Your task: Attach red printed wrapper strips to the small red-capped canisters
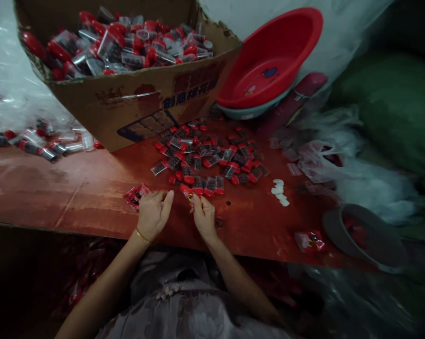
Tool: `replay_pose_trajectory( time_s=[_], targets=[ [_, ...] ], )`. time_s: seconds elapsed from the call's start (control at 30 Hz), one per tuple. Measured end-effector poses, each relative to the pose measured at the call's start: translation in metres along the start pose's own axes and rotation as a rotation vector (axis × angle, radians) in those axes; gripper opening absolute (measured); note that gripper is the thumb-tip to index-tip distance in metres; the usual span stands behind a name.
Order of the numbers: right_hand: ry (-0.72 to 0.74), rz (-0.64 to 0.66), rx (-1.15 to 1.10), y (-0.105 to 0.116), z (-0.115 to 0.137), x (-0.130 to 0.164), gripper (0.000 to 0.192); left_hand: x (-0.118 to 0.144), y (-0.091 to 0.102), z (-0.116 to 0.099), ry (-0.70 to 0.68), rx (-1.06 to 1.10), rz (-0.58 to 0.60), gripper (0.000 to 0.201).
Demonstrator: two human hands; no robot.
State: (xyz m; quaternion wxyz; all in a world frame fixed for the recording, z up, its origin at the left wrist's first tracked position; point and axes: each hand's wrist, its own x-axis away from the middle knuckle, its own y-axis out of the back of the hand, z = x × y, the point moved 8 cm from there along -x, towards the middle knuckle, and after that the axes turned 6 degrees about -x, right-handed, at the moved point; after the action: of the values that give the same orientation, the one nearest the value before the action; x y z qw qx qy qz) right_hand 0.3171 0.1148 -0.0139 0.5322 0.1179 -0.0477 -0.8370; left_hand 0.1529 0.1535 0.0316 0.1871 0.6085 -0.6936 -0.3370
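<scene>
Right hand (204, 215) has its grip clamped on a red printed sachet (186, 190) over the table (102, 200); left hand (153, 213) grip cannot be determined. Sachet looks light, pliable, slippery; best pinched at an edge.

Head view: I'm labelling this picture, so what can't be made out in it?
All in the head view:
Red packet: lower end hidden by the right hand holding it.
Left hand: its own back hides the curled fingers, so any grip can't be told.
Cardboard box: back cut off by the upper edge; front wall hides the lower contents.
Gray bowl: red contents too dark and blurred to identify.
</scene>
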Motion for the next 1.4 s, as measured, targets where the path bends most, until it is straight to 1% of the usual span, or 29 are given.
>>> replay_pose_trajectory(
  time_s=[0.07, 0.1, 0.17, 0.23, 0.27, 0.33, 0.4, 0.43, 0.5, 0.57, 0.6, 0.67, 0.7, 0.73, 0.8, 0.87, 0.93, 0.97, 1.0, 1.07, 1.13, 1.2, 1.3, 1.4],
  targets=[
    [0.034, 0.044, 0.027, -0.005, 0.004, 0.007, 0.037, 0.012, -0.019, 0.003, 0.13, 0.285, 0.122, 0.035],
    [0.053, 0.075, 0.038, -0.008, 0.006, 0.011, 0.037, 0.018, -0.027, 0.005, 0.198, 0.421, 0.139, 0.034],
    [0.087, 0.127, 0.057, -0.014, 0.011, 0.02, 0.036, 0.025, -0.037, 0.009, 0.305, 0.643, 0.099, 0.027],
    [0.106, 0.159, 0.074, -0.016, 0.016, 0.025, 0.036, 0.028, -0.043, 0.015, 0.393, 0.789, 0.036, 0.025],
    [0.119, 0.182, 0.083, -0.015, 0.018, 0.025, 0.035, 0.028, -0.045, 0.018, 0.437, 0.841, 0.027, 0.026],
    [0.152, 0.239, 0.088, -0.008, 0.024, 0.019, 0.031, 0.028, -0.048, 0.025, 0.541, 0.918, 0.02, 0.029],
    [0.208, 0.291, 0.131, 0.006, 0.029, 0.002, 0.025, 0.027, -0.046, 0.033, 0.644, 0.978, -0.021, 0.033],
    [0.235, 0.294, 0.172, 0.016, 0.03, -0.011, 0.024, 0.027, -0.045, 0.036, 0.683, 1.006, -0.046, 0.036],
    [0.366, 0.324, 0.474, 0.026, 0.033, -0.035, 0.033, 0.025, -0.042, 0.039, 0.734, 1.04, -0.072, 0.041],
    [0.447, 0.432, 0.663, 0.025, 0.029, -0.055, 0.046, 0.024, -0.044, 0.038, 0.768, 1.063, -0.04, 0.043],
    [0.475, 0.492, 0.721, 0.021, 0.026, -0.061, 0.049, 0.025, -0.046, 0.036, 0.787, 1.076, -0.012, 0.042],
    [0.516, 0.591, 0.783, 0.01, 0.02, -0.068, 0.046, 0.026, -0.05, 0.033, 0.823, 1.11, 0.045, 0.039],
    [0.531, 0.611, 0.798, 0.005, 0.018, -0.069, 0.042, 0.027, -0.051, 0.032, 0.838, 1.129, 0.067, 0.036],
    [0.546, 0.613, 0.805, 0.001, 0.017, -0.069, 0.037, 0.029, -0.052, 0.032, 0.853, 1.144, 0.084, 0.034],
    [0.573, 0.576, 0.785, -0.002, 0.019, -0.066, 0.03, 0.032, -0.052, 0.033, 0.883, 1.158, 0.096, 0.031],
    [0.585, 0.516, 0.701, 0.003, 0.024, -0.061, 0.026, 0.034, -0.052, 0.035, 0.91, 1.157, 0.102, 0.03],
    [0.535, 0.456, 0.555, 0.013, 0.029, -0.052, 0.026, 0.035, -0.053, 0.035, 0.911, 1.163, 0.115, 0.029],
    [0.477, 0.437, 0.461, 0.019, 0.029, -0.047, 0.027, 0.035, -0.054, 0.034, 0.902, 1.172, 0.123, 0.029],
    [0.398, 0.429, 0.354, 0.024, 0.028, -0.041, 0.028, 0.035, -0.055, 0.033, 0.89, 1.183, 0.132, 0.029],
    [0.192, 0.447, 0.106, 0.029, 0.021, -0.025, 0.029, 0.035, -0.057, 0.029, 0.87, 1.205, 0.15, 0.029],
    [-0.022, 0.472, -0.149, 0.028, 0.012, -0.007, 0.029, 0.035, -0.06, 0.025, 0.861, 1.217, 0.167, 0.029],
    [-0.183, 0.474, -0.345, 0.025, 0.005, 0.01, 0.029, 0.036, -0.062, 0.023, 0.856, 1.222, 0.183, 0.03],
    [-0.299, 0.468, -0.507, 0.021, -0.002, 0.026, 0.03, 0.038, -0.064, 0.022, 0.853, 1.223, 0.203, 0.031],
    [-0.339, 0.491, -0.556, 0.018, -0.003, 0.036, 0.031, 0.041, -0.064, 0.023, 0.858, 1.218, 0.211, 0.031]
  ],
)
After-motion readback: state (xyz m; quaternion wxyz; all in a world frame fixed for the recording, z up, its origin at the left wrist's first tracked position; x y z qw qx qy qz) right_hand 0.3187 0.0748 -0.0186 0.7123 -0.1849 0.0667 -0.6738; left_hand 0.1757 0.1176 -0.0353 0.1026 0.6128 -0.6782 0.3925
